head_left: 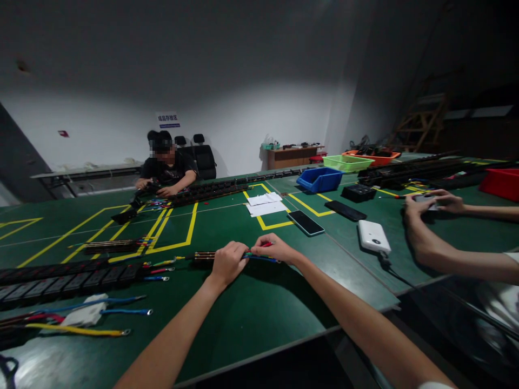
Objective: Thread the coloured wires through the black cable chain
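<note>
My left hand (229, 262) is closed round a short dark bar with brass-coloured strips (204, 255), just above the green table. Wires stick out of both its ends. My right hand (277, 249) pinches at the coloured wires (264, 258) on its right end, close beside my left fingers. Blue and red wires show there; which of them the fingertips grip is partly hidden. A similar bar (109, 247) lies farther left on the table. Nearer me on the left are a yellow wire (77, 328) and a blue wire (126, 312) with ring terminals.
Black segmented strips (68, 283) lie at left. Beyond my hands are white papers (265, 205), a phone (306, 222), another dark phone (345, 210), a white device (373, 236) and a blue bin (319, 179). One co-worker (168, 167) sits opposite; another's hands (432, 204) work at right.
</note>
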A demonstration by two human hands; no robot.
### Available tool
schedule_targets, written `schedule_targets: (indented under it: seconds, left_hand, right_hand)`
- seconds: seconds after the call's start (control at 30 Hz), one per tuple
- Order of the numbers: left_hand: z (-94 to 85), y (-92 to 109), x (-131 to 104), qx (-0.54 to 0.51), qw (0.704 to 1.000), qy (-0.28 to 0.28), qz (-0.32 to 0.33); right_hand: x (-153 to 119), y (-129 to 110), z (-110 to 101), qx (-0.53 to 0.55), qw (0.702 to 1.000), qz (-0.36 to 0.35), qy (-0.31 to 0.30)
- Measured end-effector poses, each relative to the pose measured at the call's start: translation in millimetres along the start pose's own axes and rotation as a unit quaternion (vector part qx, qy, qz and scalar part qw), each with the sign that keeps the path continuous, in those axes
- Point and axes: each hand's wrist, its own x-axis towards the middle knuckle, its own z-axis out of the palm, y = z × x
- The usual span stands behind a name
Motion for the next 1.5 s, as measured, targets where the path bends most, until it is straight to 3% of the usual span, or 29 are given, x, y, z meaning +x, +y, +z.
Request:
schedule_targets:
  seconds: [0.1, 0.2, 0.33, 0.63, 0.8, 0.9, 1.03, 1.2, 1.3, 1.5]
  left_hand:
    - [-6.5, 1, 0, 0.007, 0.999, 0.006, -0.046]
    - [-12.2, -2, -3, 0.025, 0.998, -0.012, -0.051]
    - [-15.7, -5, -6, 0.035, 0.996, -0.056, -0.057]
    - [-17.1, 0, -3, 0.064, 0.990, -0.096, -0.081]
    - [-15.1, -1, -3, 0.057, 0.992, -0.084, -0.081]
    - [-12.7, -3, -4, 0.055, 0.994, -0.069, -0.069]
    - [-10.5, -4, -5, 0.048, 0.996, -0.054, -0.056]
    - [-9.5, -5, -4, 0.045, 0.997, -0.049, -0.049]
    - [-9.5, -6, -4, 0.049, 0.996, -0.045, -0.051]
    - [-9.5, -6, -3, 0.045, 0.996, -0.045, -0.058]
  right_hand:
    - [-3, -2, -11, -0.006, 1.000, 0.019, 0.009]
    - [-7, -3, -23, 0.011, 0.998, 0.049, 0.028]
    - [-11, -4, -32, -0.009, 0.998, 0.068, -0.007]
    - [-18, -10, -53, -0.024, 0.998, 0.052, -0.015]
    - [-18, -11, -45, -0.107, 0.994, -0.021, -0.005]
    - [-18, -15, -28, -0.227, 0.972, -0.064, 0.016]
    - [-20, -27, -7, -0.410, 0.907, -0.087, 0.033]
    - [-20, -39, 1, -0.525, 0.841, -0.128, 0.013]
    - [-21, -39, 4, -0.548, 0.827, -0.127, 0.014]
    - [-20, -31, 11, -0.548, 0.833, -0.075, 0.031]
